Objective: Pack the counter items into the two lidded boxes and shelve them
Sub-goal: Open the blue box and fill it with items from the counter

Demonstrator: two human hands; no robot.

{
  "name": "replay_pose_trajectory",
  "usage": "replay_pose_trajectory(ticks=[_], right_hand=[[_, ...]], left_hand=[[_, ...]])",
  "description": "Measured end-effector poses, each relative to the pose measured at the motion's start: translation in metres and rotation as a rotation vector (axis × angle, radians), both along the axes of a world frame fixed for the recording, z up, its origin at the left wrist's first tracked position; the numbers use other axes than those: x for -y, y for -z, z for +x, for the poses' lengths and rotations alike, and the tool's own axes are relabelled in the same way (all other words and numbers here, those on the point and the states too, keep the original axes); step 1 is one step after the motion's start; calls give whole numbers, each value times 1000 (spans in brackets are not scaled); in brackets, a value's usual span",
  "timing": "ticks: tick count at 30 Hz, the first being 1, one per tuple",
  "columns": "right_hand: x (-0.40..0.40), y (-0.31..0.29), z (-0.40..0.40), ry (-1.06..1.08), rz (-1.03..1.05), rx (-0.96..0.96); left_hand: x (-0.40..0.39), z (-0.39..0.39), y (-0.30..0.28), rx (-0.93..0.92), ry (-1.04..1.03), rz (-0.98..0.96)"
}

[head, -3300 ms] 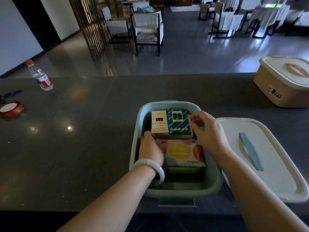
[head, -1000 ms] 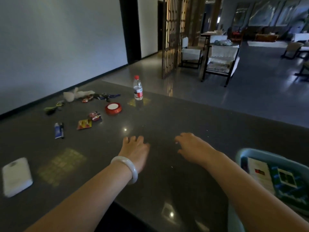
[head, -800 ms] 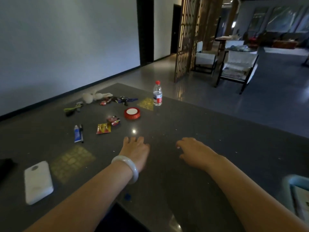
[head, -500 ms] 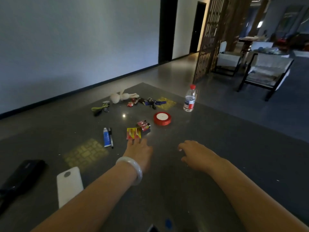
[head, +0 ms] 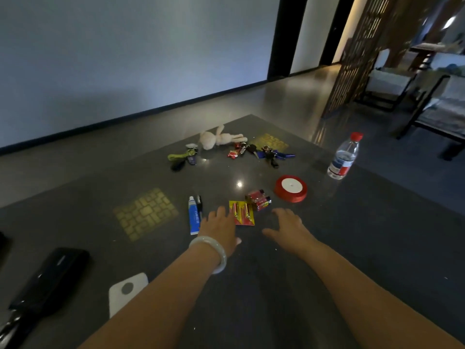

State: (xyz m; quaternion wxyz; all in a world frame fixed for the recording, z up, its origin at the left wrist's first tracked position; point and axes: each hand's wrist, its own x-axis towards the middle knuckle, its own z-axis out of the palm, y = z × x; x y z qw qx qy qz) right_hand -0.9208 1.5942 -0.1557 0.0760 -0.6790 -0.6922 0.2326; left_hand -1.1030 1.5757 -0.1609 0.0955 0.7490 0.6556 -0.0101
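Reaching left hand (head: pixel 219 229) toward yellow battery card (head: pixel 242 212); print illegible.

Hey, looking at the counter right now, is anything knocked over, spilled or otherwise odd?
Nothing looks spilled or broken. The water bottle stands upright with its cap on. The plush rabbit lies on its side among the keys, and the small items are scattered loosely over the counter, waiting to be packed. Both hands hover open above them.

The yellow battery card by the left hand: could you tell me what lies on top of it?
The left hand's fingertips overlap the yellow battery card's left edge; whatever is beneath them is hidden.
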Motion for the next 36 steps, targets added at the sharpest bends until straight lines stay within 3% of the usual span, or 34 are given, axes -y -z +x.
replay_pose_trajectory(ticks=[5, 11, 16, 23, 30, 36], right_hand=[[-60, 16, -18, 63, 103, -86], [-104, 40, -25, -43, 45, -61], [-101, 63, -22, -74, 212, 29], [-47, 67, 2, -46, 239, 20], [47, 68, 32, 34, 253, 56], [112, 65, 63, 156, 233, -32]], left_hand=[[-44, 7, 22, 237, -50, 65], [-80, 3, 47, 136, -33, -46], [-89, -3, 48, 133, 10, -56], [-59, 1, 43, 225, 48, -143], [9, 29, 43, 255, -23, -58], [51, 73, 51, 352, -12, 80]])
